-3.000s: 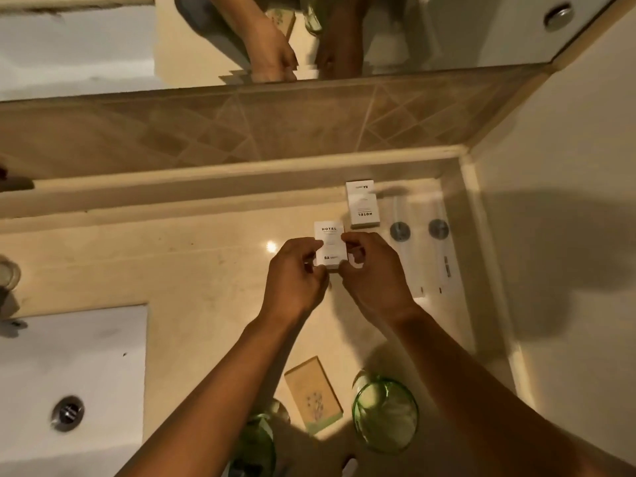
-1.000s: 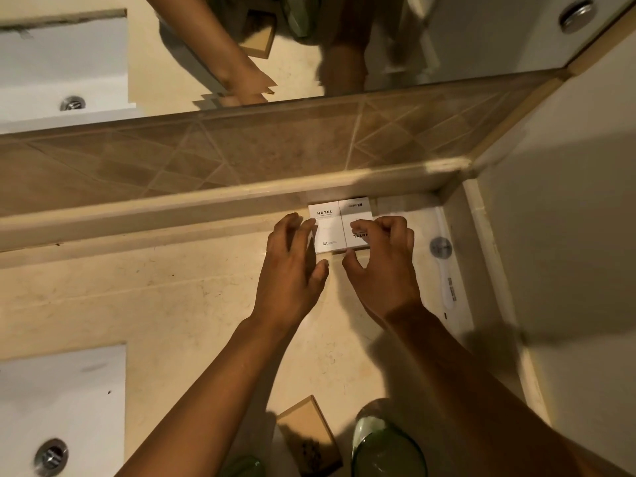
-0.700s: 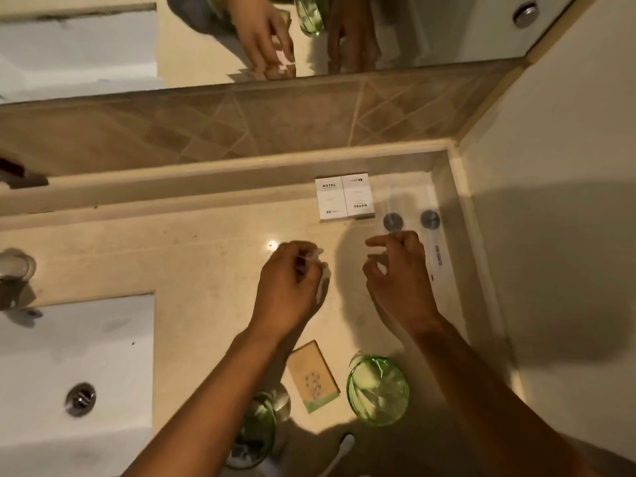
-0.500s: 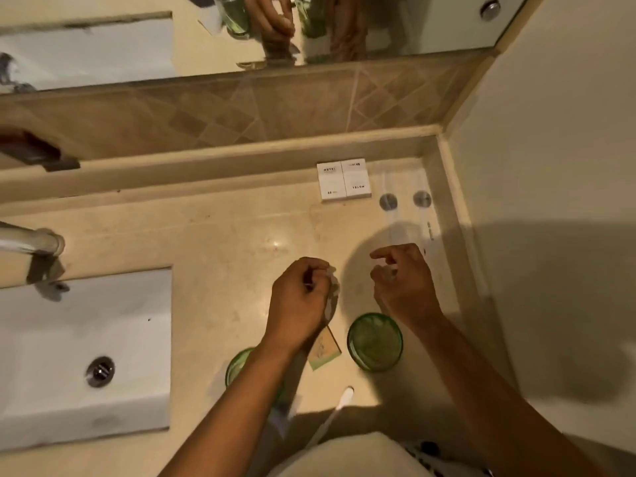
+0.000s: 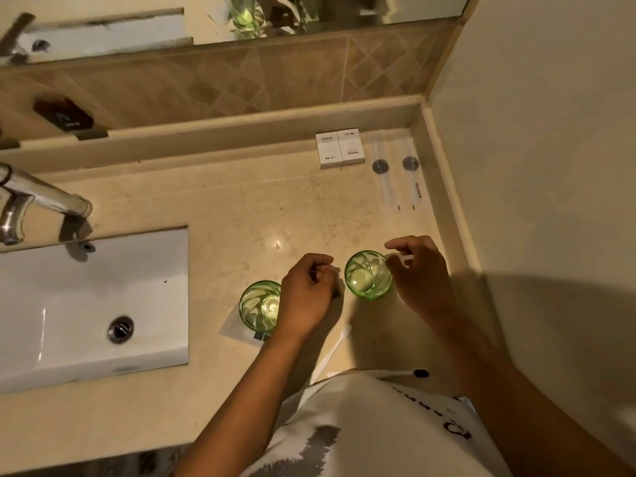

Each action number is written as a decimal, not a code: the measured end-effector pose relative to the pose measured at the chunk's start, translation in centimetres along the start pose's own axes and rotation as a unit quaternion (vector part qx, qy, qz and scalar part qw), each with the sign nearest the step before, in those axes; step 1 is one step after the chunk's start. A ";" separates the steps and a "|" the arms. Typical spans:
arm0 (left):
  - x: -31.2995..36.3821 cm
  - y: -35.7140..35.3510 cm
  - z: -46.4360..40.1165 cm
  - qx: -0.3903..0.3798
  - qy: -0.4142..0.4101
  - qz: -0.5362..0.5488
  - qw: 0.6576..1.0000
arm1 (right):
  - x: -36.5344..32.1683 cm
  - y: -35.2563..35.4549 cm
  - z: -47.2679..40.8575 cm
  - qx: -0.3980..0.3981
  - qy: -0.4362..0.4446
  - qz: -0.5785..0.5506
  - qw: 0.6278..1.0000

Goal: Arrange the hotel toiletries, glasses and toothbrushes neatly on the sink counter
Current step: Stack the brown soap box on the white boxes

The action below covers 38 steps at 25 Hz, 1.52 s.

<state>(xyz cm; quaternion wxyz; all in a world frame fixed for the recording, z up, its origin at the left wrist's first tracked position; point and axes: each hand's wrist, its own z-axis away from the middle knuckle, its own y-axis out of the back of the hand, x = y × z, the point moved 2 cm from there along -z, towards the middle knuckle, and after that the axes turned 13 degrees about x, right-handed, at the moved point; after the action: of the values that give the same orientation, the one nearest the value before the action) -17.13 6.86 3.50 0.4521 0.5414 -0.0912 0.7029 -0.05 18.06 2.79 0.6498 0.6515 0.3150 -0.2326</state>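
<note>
Two white hotel boxes (image 5: 340, 148) lie side by side at the back of the counter (image 5: 241, 208), with two clear wrapped packets (image 5: 395, 173) to their right. Two green glasses stand nearer me, one (image 5: 368, 275) between my hands and one (image 5: 260, 304) left of my left hand, on a white paper (image 5: 234, 331). My left hand (image 5: 306, 290) is curled and pinches a small pale packet. My right hand (image 5: 420, 270) hovers beside the right glass with loose fingers, holding nothing. A white toothbrush (image 5: 332, 349) and a black-headed one (image 5: 418, 373) lie at the front edge.
The white sink basin (image 5: 93, 304) with its drain and the metal faucet (image 5: 44, 197) fill the left side. A tiled backsplash and mirror run along the back. A wall (image 5: 533, 166) closes off the right. My shirt covers the near edge.
Both hands pulled back from the two boxes, now left paired at the back. The view dropped and widened, and my hands now sit around the right green glass.
</note>
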 end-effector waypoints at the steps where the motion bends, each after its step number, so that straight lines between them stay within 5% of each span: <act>1: -0.4 0.3 0.5 -0.004 -0.003 -0.001 1.000 | -0.5 0.2 0.7 0.005 0.021 0.004 1.000; 5: -2.3 1.9 2.4 0.015 -0.016 -0.021 1.000 | -3.5 -0.3 4.5 -0.029 0.090 -0.026 0.995; 9: -2.8 3.4 3.7 0.029 0.024 0.014 0.999 | -6.5 -2.3 8.2 -0.149 0.138 -0.022 0.979; 14: 1.5 4.8 0.8 -0.012 -0.140 -0.122 0.982 | -4.6 -5.3 10.5 -0.250 0.139 0.071 0.955; 17: 2.1 4.0 -4.9 -0.087 -0.154 -0.237 0.955 | -2.2 -8.3 10.5 -0.309 0.155 0.039 0.938; 22: -0.3 2.2 -10.2 -0.147 -0.109 -0.347 0.920 | -0.1 -10.4 10.6 -0.308 0.144 0.080 0.937; 26: -1.9 1.8 -11.4 -0.155 -0.066 -0.332 0.928 | -1.1 -10.5 10.2 -0.225 0.141 0.015 0.964; 28: -2.1 2.1 -11.9 -0.156 -0.056 -0.317 0.934 | -2.1 -9.9 9.0 -0.169 0.044 -0.007 0.985; 30: -2.0 2.8 -12.1 -0.150 -0.050 -0.313 0.937 | -2.4 -10.5 9.0 -0.223 -0.136 -0.029 0.965; 31: -1.8 3.2 -12.2 -0.143 -0.049 -0.305 0.940 | -2.7 -10.7 8.9 -0.229 -0.142 -0.028 0.963; 32: -1.5 3.6 -12.1 -0.132 -0.047 -0.293 0.946 | -3.3 -10.7 8.8 -0.219 -0.138 -0.045 0.965; 36: 0.8 6.3 -12.8 -0.057 -0.089 -0.266 0.958 | -5.8 -11.7 7.7 -0.125 0.105 -0.073 0.984; 38: 2.2 7.6 -13.7 -0.016 -0.119 -0.263 0.957 | -7.5 -11.7 6.4 -0.116 0.127 -0.104 0.980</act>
<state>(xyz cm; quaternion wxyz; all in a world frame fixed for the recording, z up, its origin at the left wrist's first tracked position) -32.03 12.12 2.63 0.6160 0.6183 -0.0099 0.4881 -12.93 10.42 -0.36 0.6476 0.5598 0.4860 -0.1761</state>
